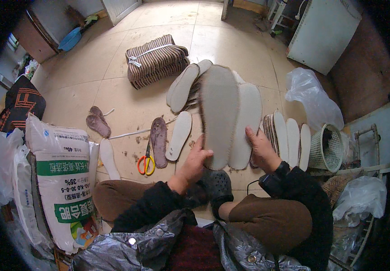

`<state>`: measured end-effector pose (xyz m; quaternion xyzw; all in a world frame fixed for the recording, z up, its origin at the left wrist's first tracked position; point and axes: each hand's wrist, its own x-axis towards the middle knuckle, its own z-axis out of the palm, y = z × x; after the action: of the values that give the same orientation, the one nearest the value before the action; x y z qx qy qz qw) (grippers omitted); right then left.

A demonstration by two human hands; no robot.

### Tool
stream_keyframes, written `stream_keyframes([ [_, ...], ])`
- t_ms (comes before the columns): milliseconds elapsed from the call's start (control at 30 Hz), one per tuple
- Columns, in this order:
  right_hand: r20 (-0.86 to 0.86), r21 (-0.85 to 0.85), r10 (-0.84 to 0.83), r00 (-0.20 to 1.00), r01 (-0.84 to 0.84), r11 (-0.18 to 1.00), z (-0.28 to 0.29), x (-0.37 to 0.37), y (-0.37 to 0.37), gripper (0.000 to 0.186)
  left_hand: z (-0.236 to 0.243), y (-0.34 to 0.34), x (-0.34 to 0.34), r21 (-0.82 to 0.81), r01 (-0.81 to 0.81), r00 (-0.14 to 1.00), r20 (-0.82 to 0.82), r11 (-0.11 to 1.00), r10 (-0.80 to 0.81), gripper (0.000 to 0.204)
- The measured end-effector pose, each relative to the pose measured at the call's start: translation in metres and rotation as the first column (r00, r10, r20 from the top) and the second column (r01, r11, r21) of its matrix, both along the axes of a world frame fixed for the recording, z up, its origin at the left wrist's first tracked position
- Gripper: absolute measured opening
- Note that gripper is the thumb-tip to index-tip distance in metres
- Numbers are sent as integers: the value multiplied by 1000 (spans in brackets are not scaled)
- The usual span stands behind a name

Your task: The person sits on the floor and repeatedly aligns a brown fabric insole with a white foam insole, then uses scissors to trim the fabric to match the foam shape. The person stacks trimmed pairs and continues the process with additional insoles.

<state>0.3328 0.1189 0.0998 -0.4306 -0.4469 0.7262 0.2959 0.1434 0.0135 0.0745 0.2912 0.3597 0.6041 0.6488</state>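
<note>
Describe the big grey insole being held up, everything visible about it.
The grey insole is a long, foot-shaped flat piece, felt-like, with a paler fuzzy rim. It is held upright, toe end up, above the tiled floor. The left hand pinches its lower left edge; the right hand holds a white insole that lies behind it, overlapping its right side. Its heel end hangs just above a dark clog.

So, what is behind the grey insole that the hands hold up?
A white insole shows behind the grey insole, at its right. The floor and anything under them are covered.
</note>
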Motion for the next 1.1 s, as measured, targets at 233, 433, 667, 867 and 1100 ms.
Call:
stream_keyframes([
  [233,-156,-66,51,986,-62,996,5,-3,-6,53,-8,8,36,70,141,982,-135,988,-131,69],
  [433,-269,-54,36,962,-53,997,12,-2,-9,63,-22,9,44,101,123,920,-385,987,-75,68],
  [667,82,57,-40,996,35,998,15,-2,-11,53,-6,8,38,81,221,699,-708,972,-100,68],
  [867,-19,23,-137,990,137,990,13,0,-8,49,-3,11,34,-3,197,799,-579,980,-162,63],
  [1100,-111,163,-52,992,70,984,21,4,-3,48,-14,3,32,-82,261,763,-593,962,-257,47],
])
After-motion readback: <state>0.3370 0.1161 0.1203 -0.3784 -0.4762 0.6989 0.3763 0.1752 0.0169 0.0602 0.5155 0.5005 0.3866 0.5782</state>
